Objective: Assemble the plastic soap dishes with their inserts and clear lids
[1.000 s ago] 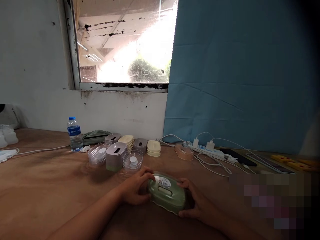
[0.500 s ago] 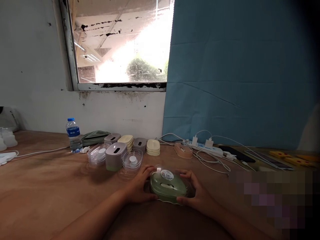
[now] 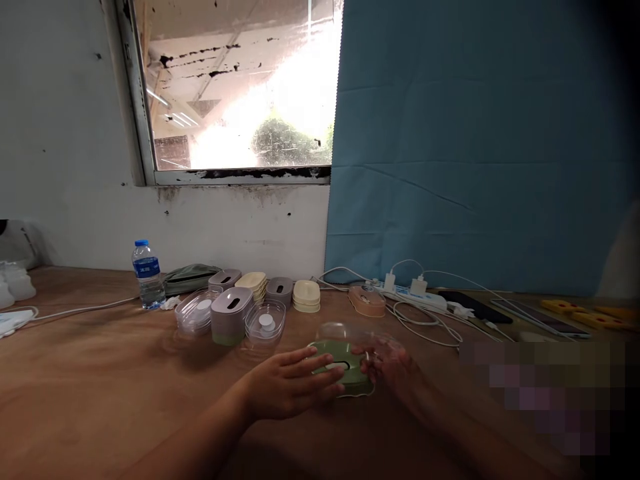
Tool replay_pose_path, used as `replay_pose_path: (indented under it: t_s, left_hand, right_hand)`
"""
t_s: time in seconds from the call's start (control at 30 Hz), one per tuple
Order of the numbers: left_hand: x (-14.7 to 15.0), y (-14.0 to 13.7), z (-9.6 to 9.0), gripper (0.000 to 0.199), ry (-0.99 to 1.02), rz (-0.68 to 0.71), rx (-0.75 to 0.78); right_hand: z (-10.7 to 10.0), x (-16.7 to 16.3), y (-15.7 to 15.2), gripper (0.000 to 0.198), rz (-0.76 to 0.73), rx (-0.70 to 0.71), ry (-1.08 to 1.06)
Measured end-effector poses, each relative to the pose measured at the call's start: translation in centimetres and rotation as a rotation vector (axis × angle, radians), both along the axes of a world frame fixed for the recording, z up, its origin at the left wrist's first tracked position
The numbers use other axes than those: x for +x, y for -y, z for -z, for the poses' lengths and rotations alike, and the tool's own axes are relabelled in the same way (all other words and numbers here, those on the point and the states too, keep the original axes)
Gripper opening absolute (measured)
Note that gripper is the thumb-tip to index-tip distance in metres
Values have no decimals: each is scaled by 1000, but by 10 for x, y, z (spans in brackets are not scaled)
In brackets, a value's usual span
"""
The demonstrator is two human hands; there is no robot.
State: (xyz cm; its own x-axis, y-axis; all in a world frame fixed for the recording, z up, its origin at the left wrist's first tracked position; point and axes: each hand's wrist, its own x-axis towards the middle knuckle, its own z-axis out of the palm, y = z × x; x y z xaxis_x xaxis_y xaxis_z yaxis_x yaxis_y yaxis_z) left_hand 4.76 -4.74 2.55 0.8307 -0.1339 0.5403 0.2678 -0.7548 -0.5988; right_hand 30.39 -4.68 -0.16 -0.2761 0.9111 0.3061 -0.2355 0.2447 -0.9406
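Observation:
A green box [image 3: 361, 385] with an oval slot in its top sits on the brown table in front of me. My left hand [image 3: 285, 385] reaches across its left side, fingers stretched out and apart over the top. My right hand [image 3: 397, 370], smeared by motion, is at the box's right side with its fingers closed on a clear plastic cover [image 3: 333, 330]. The cover is tilted up off the box, its far edge above the back. Much of its outline is blurred, and my left fingers hide part of the slot.
Behind are stacked clear covers [image 3: 265, 320], mauve slotted boxes [image 3: 231, 317], cream stacked pieces [image 3: 307, 295] and a peach box [image 3: 367, 301]. A water bottle [image 3: 149, 277] stands left. To the right lie a power strip [image 3: 420, 299], cables, a tablet [image 3: 537, 318] and yellow pieces [image 3: 585, 315].
The clear cover has come up off the green box in my right hand. My left hand has gone from gripping the side to lying open across the box.

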Motion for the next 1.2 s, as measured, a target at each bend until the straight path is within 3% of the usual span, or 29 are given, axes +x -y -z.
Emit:
replay_pose_path:
  t_s: [0.2,0.4,0.5,0.67,0.83,1.0,1.2]
  left_hand:
    - [6,-1,6,21,70,-38,118]
    - [1,-4,7,20,117,-104,-33]
    - [-5,-11,7,25,127,-177,-74]
    - [-21,-36,12,32,204,-447,-125]
    - [-32,-59,21,32,191,-640,-173]
    - [-26,-63,27,30,206,-686,-240]
    - [-24,-50,20,34,298,-671,-342]
  right_hand:
    - [-5,-6,4,60,-126,-107,60]
    - [-5,-7,6,53,-25,-300,144]
    - [-7,-5,5,48,101,-263,108]
    - [-6,0,1,32,336,-187,234]
    - [1,-1,-3,31,387,-149,310]
    - [0,-1,-1,33,408,-98,352]
    - [4,4,-2,27,416,1,307]
